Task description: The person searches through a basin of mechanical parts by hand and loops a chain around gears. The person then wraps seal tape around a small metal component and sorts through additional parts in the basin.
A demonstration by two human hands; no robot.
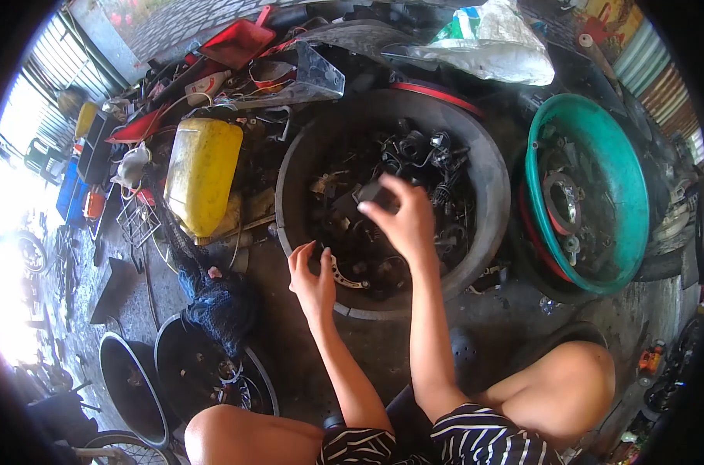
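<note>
Dark block (369,194) above a round black tub (491,186)
Right hand (404,217) pinches it; left hand (313,287) curls loosely, whether gripping anything I cannot tell.

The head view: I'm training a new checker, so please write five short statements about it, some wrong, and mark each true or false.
1. The right hand holds a small dark part. True.
2. The big dark tub is empty. False: loose parts lie in it.
3. The yellow container is left of the big dark tub in the picture. True.
4. The left hand is inside the green basin. False: it is at the near left rim of the big dark tub.
5. The green basin is right of the big dark tub in the picture. True.
</note>
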